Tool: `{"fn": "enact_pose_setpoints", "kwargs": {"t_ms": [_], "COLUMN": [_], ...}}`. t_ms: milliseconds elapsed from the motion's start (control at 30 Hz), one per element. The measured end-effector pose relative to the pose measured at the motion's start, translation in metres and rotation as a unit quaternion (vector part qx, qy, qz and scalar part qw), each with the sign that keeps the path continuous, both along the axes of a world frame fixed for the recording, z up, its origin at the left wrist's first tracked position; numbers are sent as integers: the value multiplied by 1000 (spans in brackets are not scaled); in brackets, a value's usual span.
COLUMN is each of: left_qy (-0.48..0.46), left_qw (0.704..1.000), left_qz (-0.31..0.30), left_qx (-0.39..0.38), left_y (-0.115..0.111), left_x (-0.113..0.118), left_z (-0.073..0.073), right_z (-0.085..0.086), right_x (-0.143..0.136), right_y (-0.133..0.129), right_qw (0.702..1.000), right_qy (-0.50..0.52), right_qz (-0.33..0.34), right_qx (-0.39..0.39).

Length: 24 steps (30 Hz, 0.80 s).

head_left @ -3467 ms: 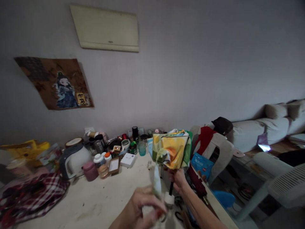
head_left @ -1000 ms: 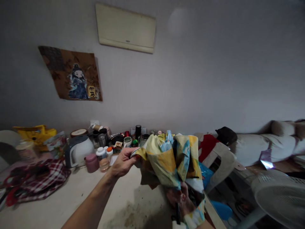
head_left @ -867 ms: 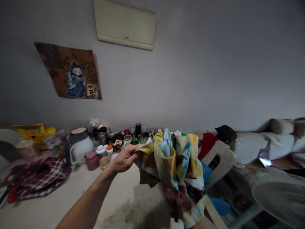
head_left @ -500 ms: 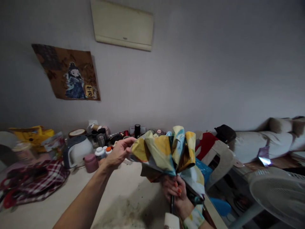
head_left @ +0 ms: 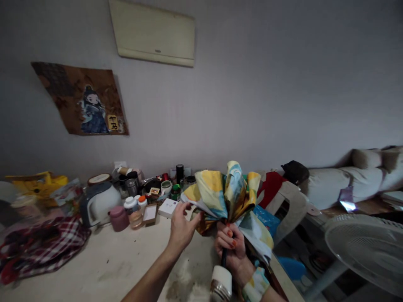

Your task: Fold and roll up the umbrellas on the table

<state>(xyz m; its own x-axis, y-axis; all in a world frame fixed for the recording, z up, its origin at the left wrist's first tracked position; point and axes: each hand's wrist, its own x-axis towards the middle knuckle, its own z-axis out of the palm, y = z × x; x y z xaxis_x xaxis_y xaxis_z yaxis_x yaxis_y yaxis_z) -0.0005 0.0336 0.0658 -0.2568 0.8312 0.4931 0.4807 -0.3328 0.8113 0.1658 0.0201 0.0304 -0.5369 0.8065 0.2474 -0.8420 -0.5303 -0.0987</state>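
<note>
A partly folded umbrella [head_left: 209, 186] with a yellow, white and pale blue canopy stands up in front of me, its cloth bunched in loose folds. My right hand [head_left: 231, 243] is wrapped round its dark shaft just below the canopy, the fingers showing orange nails. Below that hand the white handle [head_left: 222, 279] hangs over the table. My left hand [head_left: 184, 226] is at the canopy's lower left edge, thumb and fingers apart; whether the fingertips touch the cloth I cannot tell.
On the stained white table [head_left: 126, 260] stand a kettle [head_left: 103, 201], a pink jar [head_left: 119, 218], several bottles, an open small box [head_left: 149, 214] and a white box [head_left: 168, 207]. A checked cloth [head_left: 59, 243] lies left. A fan [head_left: 365, 247] and a chair [head_left: 291, 205] are right.
My left hand has let go of the canopy's left edge and moved right and down. The canopy folds have shifted, and my right hand still grips the shaft.
</note>
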Motion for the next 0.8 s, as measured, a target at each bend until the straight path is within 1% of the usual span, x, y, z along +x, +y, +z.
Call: {"fn": "enact_pose_setpoints", "kwargs": {"t_ms": [33,67,100,167,233,267,300,333,400,500,533,567,633,667,733,800], "left_qy": [12,23,33,47,40,28,12,-6,-38,-93,-117,-140,-160,-149,-85,-2], "left_qw": [1000,999,998,992,982,979,979,981,989,994,992,989,987,988,995,997], "left_qz": [15,13,-9,-97,-172,-187,-187,-173,-113,-17,0,4,-15,-24,-31,-6], "left_qx": [21,40,52,64,74,78,82,85,83,63,53,42,21,17,36,81], "left_y": [-1,-1,0,1,2,3,4,5,6,7,8,8,8,9,9,10], "left_x": [3,5,7,10,14,15,17,19,23,33,37,40,44,44,39,31], "left_z": [5,11,18,28,31,30,28,25,22,28,32,36,42,44,41,35], "right_z": [-1,-2,-3,-4,-5,-5,-6,-6,-7,-10,-11,-12,-14,-15,-15,-14], "right_x": [-2,-4,-7,-10,-12,-12,-11,-10,-9,-12,-14,-16,-19,-19,-17,-11], "right_y": [-2,-3,-5,-9,-11,-12,-12,-11,-10,-9,-9,-9,-9,-8,-7,-4], "right_qw": [1000,999,999,997,996,995,995,995,996,998,998,998,996,995,994,995], "right_qy": [6,13,21,40,55,60,63,63,56,23,11,1,-9,-8,3,12], "right_qz": [15,31,47,66,73,73,71,69,56,41,39,38,41,44,49,42], "right_qx": [-5,-9,-12,-9,5,14,22,31,44,46,49,54,75,86,98,87]}}
